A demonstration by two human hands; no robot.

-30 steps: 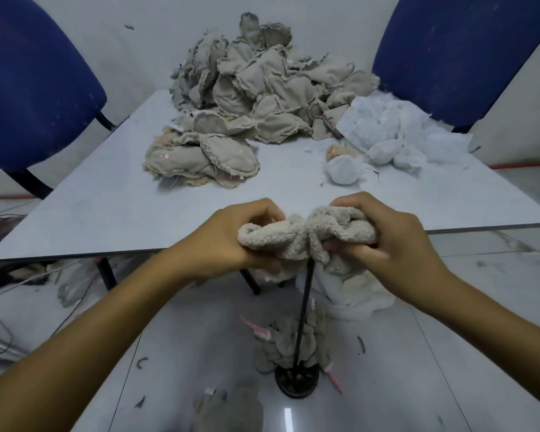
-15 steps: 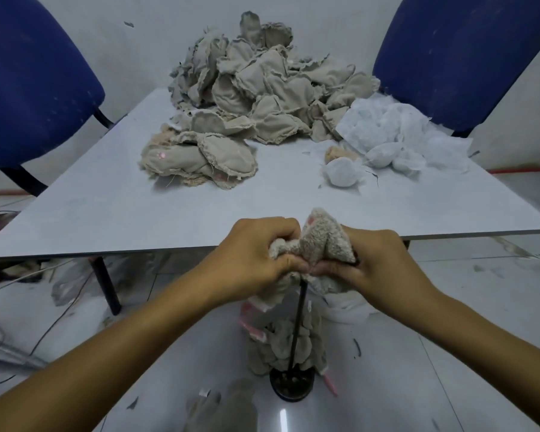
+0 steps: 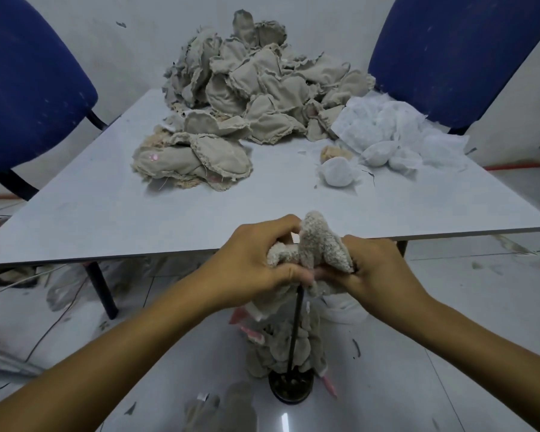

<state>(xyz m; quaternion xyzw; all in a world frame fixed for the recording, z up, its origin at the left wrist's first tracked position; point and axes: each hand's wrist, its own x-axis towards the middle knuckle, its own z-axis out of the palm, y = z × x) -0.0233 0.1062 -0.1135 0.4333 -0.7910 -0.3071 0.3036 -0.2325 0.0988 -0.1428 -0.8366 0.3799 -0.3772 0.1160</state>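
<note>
Atop the rod (image 3: 295,332), left hand (image 3: 253,266) and right hand (image 3: 378,269) both pinch a plush skin (image 3: 318,244); probably best pulled down evenly, kept centred.

1. The top of the black rod (image 3: 294,332) is hidden under my left hand (image 3: 256,266), my right hand (image 3: 378,269) and the fuzzy fabric piece (image 3: 317,244) they grip.
2. The left blue chair (image 3: 28,82) and the right blue chair (image 3: 455,51) are cut off by the frame edges.

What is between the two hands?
A fuzzy beige fabric piece, gripped by the left hand and the right hand, above a thin black rod. The head view shows it.
</note>
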